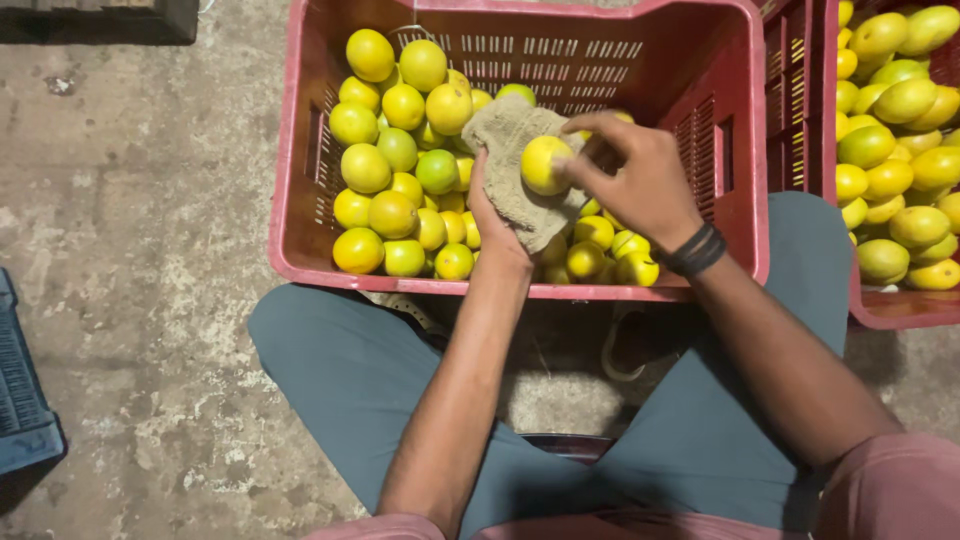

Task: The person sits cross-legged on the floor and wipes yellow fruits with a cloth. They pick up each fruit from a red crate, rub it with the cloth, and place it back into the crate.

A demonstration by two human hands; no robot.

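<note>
I am sitting over a red crate [300, 150] on the concrete floor [130, 250], and I am holding a coarse beige cloth [505, 160] in my left hand [495, 225], which is cupped underneath it with the fingers closed up into the fabric. One yellow citrus fruit [545, 165] is resting in that cloth, above the heap of yellow and green fruits [400, 170] filling the crate. My right hand [640, 180] is coming in from the right side, its fingertips [572, 165] curled onto the fruit's right edge and pinching it against the cloth, so both hands are clamped on the same fruit, one through the fabric and one bare.

The fruit is lying just left of my right hand and just above my left, between the two, with the right hand being the one touching its skin. It is nearly round, so I am seeing no clear long axis, and I cannot tell which way its stem end is pointing. A second red crate [880, 310] of larger fruits is standing just beside mine on the right, well apart from the cloth.
</note>
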